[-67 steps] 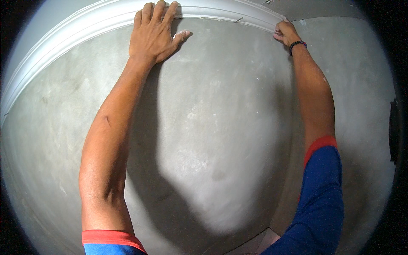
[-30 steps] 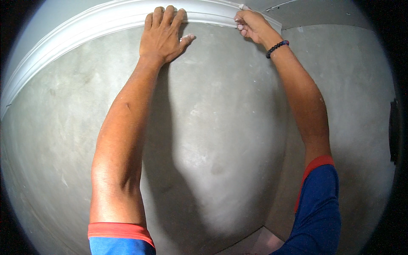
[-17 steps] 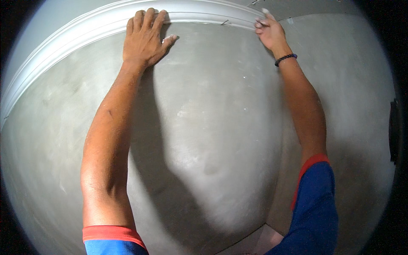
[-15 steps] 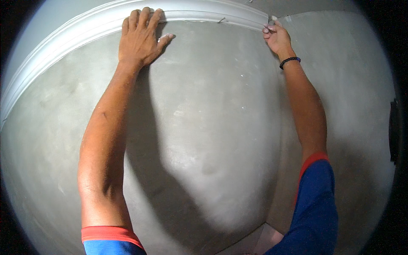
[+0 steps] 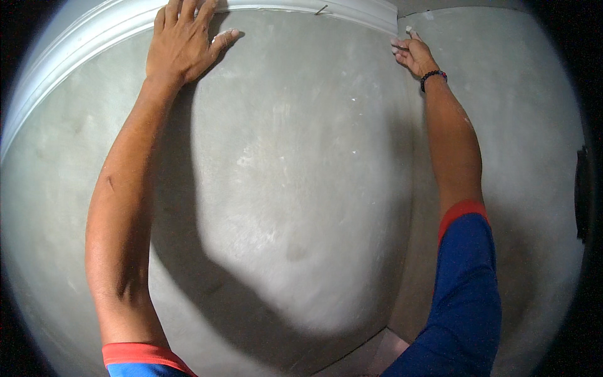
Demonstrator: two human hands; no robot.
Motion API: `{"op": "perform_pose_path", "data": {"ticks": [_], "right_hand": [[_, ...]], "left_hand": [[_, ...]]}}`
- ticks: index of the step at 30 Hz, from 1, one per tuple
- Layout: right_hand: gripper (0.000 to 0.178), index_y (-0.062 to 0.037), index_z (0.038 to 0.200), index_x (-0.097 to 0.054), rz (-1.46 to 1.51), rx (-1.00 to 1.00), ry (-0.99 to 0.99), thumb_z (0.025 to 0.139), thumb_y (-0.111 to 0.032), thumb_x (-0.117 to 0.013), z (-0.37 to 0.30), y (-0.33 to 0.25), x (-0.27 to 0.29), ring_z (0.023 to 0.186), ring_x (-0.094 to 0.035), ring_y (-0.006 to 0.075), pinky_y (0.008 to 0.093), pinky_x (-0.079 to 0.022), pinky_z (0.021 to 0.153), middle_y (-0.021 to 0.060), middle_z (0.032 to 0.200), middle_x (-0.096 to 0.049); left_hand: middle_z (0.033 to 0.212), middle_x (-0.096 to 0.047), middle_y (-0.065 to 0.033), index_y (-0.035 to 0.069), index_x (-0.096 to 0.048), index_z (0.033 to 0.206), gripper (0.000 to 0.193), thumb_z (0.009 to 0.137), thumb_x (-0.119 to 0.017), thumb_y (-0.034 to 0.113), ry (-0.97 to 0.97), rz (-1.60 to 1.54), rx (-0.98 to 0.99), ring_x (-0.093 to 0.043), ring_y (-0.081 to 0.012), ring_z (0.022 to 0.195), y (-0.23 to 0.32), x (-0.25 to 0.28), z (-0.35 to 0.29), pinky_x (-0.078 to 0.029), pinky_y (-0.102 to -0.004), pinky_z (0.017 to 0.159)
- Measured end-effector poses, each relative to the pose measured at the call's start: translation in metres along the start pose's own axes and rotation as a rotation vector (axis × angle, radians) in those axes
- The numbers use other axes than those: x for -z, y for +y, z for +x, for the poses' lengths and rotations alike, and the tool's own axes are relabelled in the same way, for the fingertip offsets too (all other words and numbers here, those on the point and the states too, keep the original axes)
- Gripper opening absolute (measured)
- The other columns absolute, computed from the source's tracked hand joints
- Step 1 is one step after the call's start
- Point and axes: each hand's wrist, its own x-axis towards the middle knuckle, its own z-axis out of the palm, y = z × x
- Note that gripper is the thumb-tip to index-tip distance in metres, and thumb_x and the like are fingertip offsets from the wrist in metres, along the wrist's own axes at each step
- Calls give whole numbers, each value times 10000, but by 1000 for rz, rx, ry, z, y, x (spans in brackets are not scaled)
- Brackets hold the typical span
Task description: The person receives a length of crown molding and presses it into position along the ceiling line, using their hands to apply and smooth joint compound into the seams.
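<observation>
A white cornice moulding point(image 5: 279, 4) runs along the top of the grey wall, curving down at the left of the picture. My left hand point(image 5: 180, 45) lies against it with fingers spread; the fingertips reach the upper picture edge, and the thumb stretches over the wall. Just below the moulding's right end, at the wall corner, is my right hand point(image 5: 416, 55). Its fingers are loosely bent and apart, with no object visible in them. White residue marks fingertips on both hands. A thin nail point(image 5: 321, 10) sticks out at the moulding's lower edge.
The grey wall point(image 5: 295, 163) meets a second grey wall point(image 5: 521, 107) at a corner on the right. A dark object point(image 5: 581, 195) sits at the far right rim. Low down, a pale surface point(image 5: 383, 352) shows near the corner. My arms cast shadows on the walls.
The view has shifted, so the moulding sits higher in the picture. My left hand has slid left along it. My right hand has dropped slightly away from the moulding's end, its fingers more apart.
</observation>
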Motion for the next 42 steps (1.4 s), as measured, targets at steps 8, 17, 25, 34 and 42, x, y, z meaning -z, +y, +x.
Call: {"op": "perform_pose_path", "data": {"ticks": [8, 17, 25, 34, 42], "right_hand": [[767, -209, 1551, -141, -297, 76, 97, 902, -64, -524, 34, 27, 3, 689, -597, 137, 262, -506, 562, 89, 965, -648], [892, -191, 1578, 26, -387, -52, 54, 887, -76, -526, 50, 42, -15, 560, -486, 82, 219, -435, 460, -12, 754, -529], [324, -100, 1220, -416, 163, 0, 9, 919, -137, -532, 48, 76, -6, 586, -499, 117, 215, -358, 409, 101, 890, -630], [109, -53, 957, -458, 502, -44, -78, 915, -131, -521, 50, 103, -7, 566, -478, 131, 190, -304, 375, 180, 926, -649], [89, -60, 930, -475, 463, -37, -84, 905, -121, -535, 47, 102, -6, 532, -460, 111, 193, -302, 366, 161, 887, -652]], "left_hand": [[1531, -270, -259, 51, -344, 1472, 765, 933, -485, 575, -53, 54, 33, -176, -427, 1451, 14, 1, 2, -167, -530, 1197], [1511, -299, -256, 67, -394, 1437, 747, 920, -489, 598, -52, 103, -19, -214, -441, 1432, 20, -2, 12, -214, -556, 1177], [1391, -403, -233, 63, -460, 1352, 648, 901, -554, 519, -88, 20, -12, -316, -416, 1362, 26, 12, 12, -279, -552, 1142], [1441, -373, -241, 66, -443, 1383, 664, 920, -520, 535, -32, 152, -21, -274, -404, 1399, 30, 6, 9, -232, -531, 1172], [1536, -277, -243, 66, -346, 1480, 742, 944, -461, 565, -90, 171, 11, -189, -410, 1452, 27, 6, 6, -169, -532, 1201]]}}
